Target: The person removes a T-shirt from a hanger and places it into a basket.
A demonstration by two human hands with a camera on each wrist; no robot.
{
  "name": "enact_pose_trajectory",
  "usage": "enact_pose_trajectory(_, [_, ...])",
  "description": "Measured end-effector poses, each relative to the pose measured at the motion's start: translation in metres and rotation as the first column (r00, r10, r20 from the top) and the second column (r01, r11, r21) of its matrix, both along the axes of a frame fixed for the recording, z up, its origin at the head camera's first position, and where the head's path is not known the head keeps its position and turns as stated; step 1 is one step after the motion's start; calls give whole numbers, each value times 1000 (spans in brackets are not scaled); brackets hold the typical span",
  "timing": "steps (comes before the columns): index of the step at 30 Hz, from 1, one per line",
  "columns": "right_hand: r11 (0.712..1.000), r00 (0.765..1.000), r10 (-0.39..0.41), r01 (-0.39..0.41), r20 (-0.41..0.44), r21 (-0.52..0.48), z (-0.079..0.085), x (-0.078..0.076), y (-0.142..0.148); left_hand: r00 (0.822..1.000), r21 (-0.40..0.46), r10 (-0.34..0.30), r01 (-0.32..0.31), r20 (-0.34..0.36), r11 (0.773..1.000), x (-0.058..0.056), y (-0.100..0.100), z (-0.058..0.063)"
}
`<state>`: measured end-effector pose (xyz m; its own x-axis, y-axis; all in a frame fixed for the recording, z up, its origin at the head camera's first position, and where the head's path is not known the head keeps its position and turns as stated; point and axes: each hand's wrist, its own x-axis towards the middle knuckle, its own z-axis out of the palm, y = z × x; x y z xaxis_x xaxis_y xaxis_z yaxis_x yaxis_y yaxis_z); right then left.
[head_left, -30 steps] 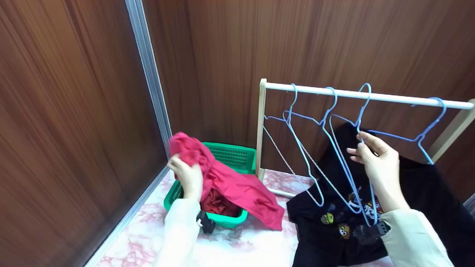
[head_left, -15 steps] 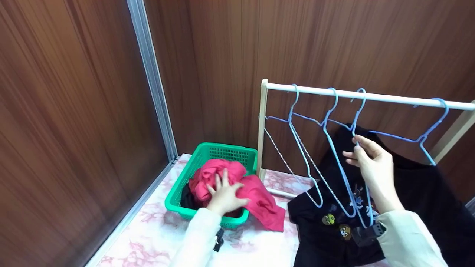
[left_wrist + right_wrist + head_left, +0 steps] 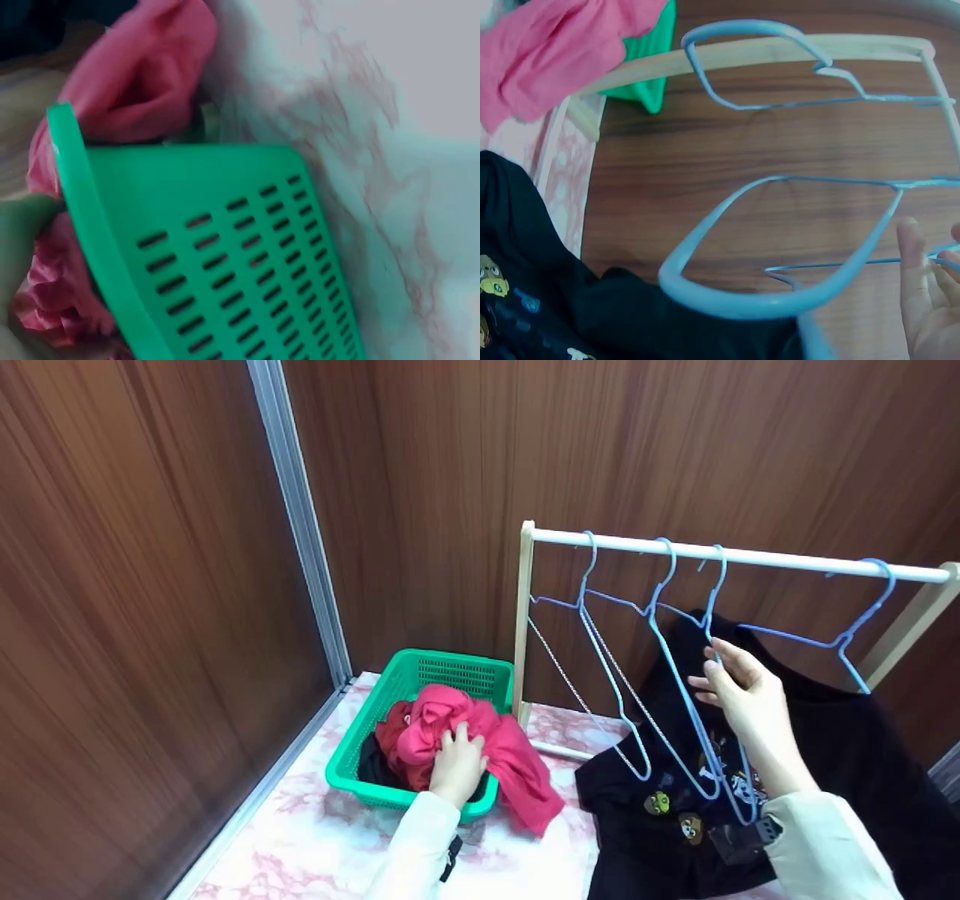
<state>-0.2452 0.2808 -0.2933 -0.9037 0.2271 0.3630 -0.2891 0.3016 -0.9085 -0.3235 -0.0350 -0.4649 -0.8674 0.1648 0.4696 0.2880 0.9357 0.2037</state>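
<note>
My left hand (image 3: 459, 765) rests on a pinkish-red garment (image 3: 442, 712) bunched in a green basket (image 3: 341, 772). Part of the garment drapes over the basket's right side to the floor. In the left wrist view, part of that hand (image 3: 19, 240) shows at the rim beside the garment (image 3: 142, 82). My right hand (image 3: 754, 701) pinches a light blue hanger (image 3: 712, 600) just under its hook, which hangs on the rail. Behind this hand hangs a black T-shirt (image 3: 840, 765) with cartoon prints, on a blue hanger (image 3: 847, 637) farther right.
A small wooden clothes rack with a white rail (image 3: 787, 559) stands before a brown wood-grain wall (image 3: 420, 510). Two more hangers (image 3: 589, 577) hang at the rail's left part. Dark red and black cloth (image 3: 375, 761) lies under the pinkish-red garment. The floor is pink-and-white marbled.
My left hand has lowered the pinkish-red garment into the basket and let its grip go, moving right and down onto it. My right hand has shifted its hanger left along the rail.
</note>
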Motion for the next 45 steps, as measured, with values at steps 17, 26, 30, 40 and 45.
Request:
enact_pose_trajectory(17, [955,980,158,-183,-121,-233,-4,18,53,969,859,245,-159,40,486,-90,-67,-39])
enact_pose_trajectory(26, [928,976,169,-204,-137,-312,-9,21,64,919,916,286,-156,272,-369,-66,-87,5])
enact_pose_trajectory(30, [926,974,177,-213,-140,-313,-12,21,65,901,917,281,-234,330,-324,-37,-85,38])
enact_pose_trajectory(40, [922,979,150,-190,-140,-338,-19,20,77,956,848,219,-277,195,452,-32,-80,31])
enact_pose_trajectory(45, [946,992,69,-100,-110,-310,-24,20,82,963,563,94,-225,253,795,-28,-78,24])
